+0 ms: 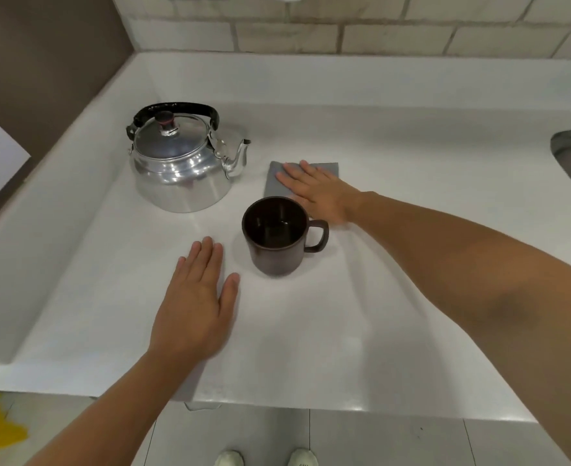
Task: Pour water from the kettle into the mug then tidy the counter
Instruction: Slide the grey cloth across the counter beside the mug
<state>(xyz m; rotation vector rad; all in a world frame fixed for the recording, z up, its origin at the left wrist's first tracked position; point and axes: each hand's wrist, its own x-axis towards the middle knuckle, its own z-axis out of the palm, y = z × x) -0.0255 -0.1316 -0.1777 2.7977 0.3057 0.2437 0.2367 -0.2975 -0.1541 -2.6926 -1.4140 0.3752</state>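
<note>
L hand (193, 297) flat on white counter (311, 348); R hand (314, 190) flat on grey cloth (274, 179); tiled wall (344, 35) behind.

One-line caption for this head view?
Right hand flat on grey cloth, left hand on counter beside brown mug and kettle.

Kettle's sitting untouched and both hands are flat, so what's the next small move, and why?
Probably bring the left hand up to the kettle and take its black handle. That hand lies open on the counter, nearest the kettle, while the right hand rests flat on the grey cloth. The mug stands upright just beside the spout; whether it already holds water is unclear.
</note>
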